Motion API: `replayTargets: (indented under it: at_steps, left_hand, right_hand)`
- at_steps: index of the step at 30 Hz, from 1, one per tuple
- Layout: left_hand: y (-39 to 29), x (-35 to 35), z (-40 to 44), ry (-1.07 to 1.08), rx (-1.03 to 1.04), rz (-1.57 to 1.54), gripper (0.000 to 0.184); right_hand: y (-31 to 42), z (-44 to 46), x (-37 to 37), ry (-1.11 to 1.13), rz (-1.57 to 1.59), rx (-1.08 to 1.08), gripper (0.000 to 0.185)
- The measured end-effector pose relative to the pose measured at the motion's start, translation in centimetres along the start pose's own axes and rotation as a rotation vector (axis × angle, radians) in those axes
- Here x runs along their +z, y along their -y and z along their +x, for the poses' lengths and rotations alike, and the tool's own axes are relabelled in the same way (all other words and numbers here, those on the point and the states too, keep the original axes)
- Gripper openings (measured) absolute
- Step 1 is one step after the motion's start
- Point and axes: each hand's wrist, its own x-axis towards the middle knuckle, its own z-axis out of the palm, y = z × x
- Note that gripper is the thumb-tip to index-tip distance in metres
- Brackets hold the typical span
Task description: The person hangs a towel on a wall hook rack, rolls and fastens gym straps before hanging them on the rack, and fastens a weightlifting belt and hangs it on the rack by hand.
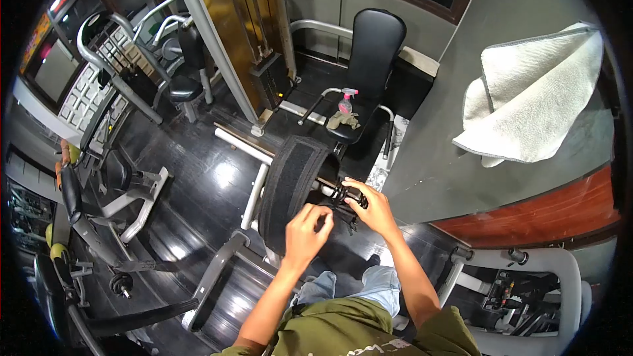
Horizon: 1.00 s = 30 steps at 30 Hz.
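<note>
A wide black strap or belt (287,188) hangs in a curve over a light metal bar at the centre. Just right of it is a cluster of black straps and coiled cord (343,196). My right hand (372,207) is closed on this cluster, fingers and thumb round its right end. Below the wide strap's right edge, my left hand (307,232) has its fingers curled towards the thumb; whether anything lies between them is too small to tell.
A black seat (346,133) ahead bears a pink spray bottle (345,101) and a crumpled cloth (343,120). A whitish towel (534,95) hangs at right. Exercise machines stand at left, and a grey frame (568,290) at lower right.
</note>
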Motion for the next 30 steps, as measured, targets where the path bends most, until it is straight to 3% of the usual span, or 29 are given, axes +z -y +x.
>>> replayTargets:
  at_steps: [1, 4, 8, 10, 19, 22, 24, 30]
  left_hand:
    - [0.5, 1.3, -0.1, -0.041, 0.069, 0.003, 0.019]
    - [1.0, 3.1, -0.1, 0.027, -0.048, 0.112, 0.038]
    - [2.7, 4.2, 0.1, 0.027, -0.02, 0.159, 0.045]
    - [3.1, 4.2, 0.4, 0.079, -0.1, 0.115, 0.047]
    - [4.4, 4.7, 0.2, 0.011, -0.099, -0.083, 0.038]
    - [4.0, 5.0, -0.6, -0.007, -0.225, -0.206, 0.037]
    - [3.6, 4.6, -1.3, 0.014, -0.07, -0.047, 0.037]
    - [4.3, 4.9, -1.8, -0.094, 0.05, 0.088, 0.029]
  right_hand:
    - [0.0, -0.1, -0.1, -0.003, -0.004, 0.006, 0.046]
    - [0.4, -0.1, -0.3, 0.009, -0.011, 0.032, 0.045]
    - [0.4, -0.1, -0.3, 0.023, 0.006, 0.022, 0.045]
    - [0.5, -0.1, -0.4, 0.038, 0.016, 0.029, 0.045]
    - [0.2, 0.1, -0.8, 0.085, 0.045, -0.011, 0.047]
    - [0.1, 0.0, -1.0, 0.099, 0.045, -0.042, 0.049]
    - [0.2, 0.1, -1.0, 0.099, 0.035, -0.039, 0.049]
    - [-0.1, 0.0, -0.6, 0.047, 0.009, -0.062, 0.048]
